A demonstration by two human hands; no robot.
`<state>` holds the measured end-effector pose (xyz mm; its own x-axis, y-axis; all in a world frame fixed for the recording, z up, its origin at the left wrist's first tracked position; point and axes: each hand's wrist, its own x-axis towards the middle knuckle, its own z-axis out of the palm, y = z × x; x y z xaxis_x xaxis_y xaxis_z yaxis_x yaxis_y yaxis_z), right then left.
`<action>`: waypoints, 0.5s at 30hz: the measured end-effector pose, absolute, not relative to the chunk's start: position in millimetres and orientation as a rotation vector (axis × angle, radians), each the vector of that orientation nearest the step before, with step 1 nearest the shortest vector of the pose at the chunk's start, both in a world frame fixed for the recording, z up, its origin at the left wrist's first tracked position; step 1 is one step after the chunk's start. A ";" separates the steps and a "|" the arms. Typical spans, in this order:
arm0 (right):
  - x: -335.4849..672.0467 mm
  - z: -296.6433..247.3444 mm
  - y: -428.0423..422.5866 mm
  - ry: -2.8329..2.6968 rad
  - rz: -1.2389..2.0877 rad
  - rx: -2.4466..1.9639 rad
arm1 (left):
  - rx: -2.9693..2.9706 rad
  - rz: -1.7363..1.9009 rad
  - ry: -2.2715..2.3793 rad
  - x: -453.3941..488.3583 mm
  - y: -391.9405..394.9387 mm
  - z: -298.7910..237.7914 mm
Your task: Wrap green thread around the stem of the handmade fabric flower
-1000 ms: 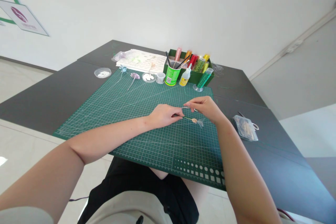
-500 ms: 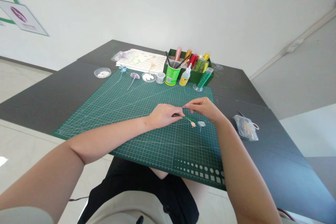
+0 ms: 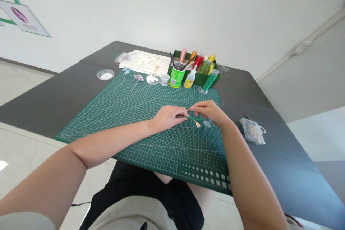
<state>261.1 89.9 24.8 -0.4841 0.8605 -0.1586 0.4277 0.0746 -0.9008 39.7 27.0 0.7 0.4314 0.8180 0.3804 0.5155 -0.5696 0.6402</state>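
Over the middle of the green cutting mat (image 3: 129,115), my left hand (image 3: 168,118) pinches a thin wire stem (image 3: 192,118) with its fingers closed. My right hand (image 3: 208,112) meets it from the right, fingers pinched on the same stem. From the stem hang a small peach petal (image 3: 198,124) and a pale translucent petal (image 3: 207,124), just above the mat and below my right hand.
At the mat's far edge stand a green cup of brushes (image 3: 176,76), a yellow glue bottle (image 3: 189,78), a green box of glitter tubes (image 3: 201,66), small white dishes (image 3: 105,74) and two finished wire flowers (image 3: 138,78). A clear bag with scissors (image 3: 252,131) lies right.
The stem with its two petals has turned and dropped slightly; the petals now hang closer under my right hand. Both hands stayed almost in place.
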 end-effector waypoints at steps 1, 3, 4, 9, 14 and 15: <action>261.7 24.1 90.4 -1.936 1.407 -1.275 | 2.249 0.958 1.130 39.9 26.8 1.0; 262.3 23.3 91.0 -1.923 1.437 -1.273 | 2.238 0.969 1.119 40.2 26.2 1.3; 262.4 23.1 91.1 -1.917 1.448 -1.273 | 2.234 0.971 1.110 40.3 25.8 1.4; 260.5 23.2 90.2 -1.887 1.473 -1.275 | 2.190 0.995 1.093 41.1 24.8 1.8; 259.2 22.9 89.3 -1.853 1.473 -1.270 | 2.117 1.047 1.097 42.3 24.3 3.8; 259.2 22.8 89.3 -1.844 1.478 -1.269 | 2.116 1.052 1.091 42.4 24.2 4.2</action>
<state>259.2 89.3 22.8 -0.4716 0.8611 -0.1898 0.3726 -0.0005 -0.9280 42.4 24.2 4.2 0.3702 0.8408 0.3951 0.4255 -0.5315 0.7324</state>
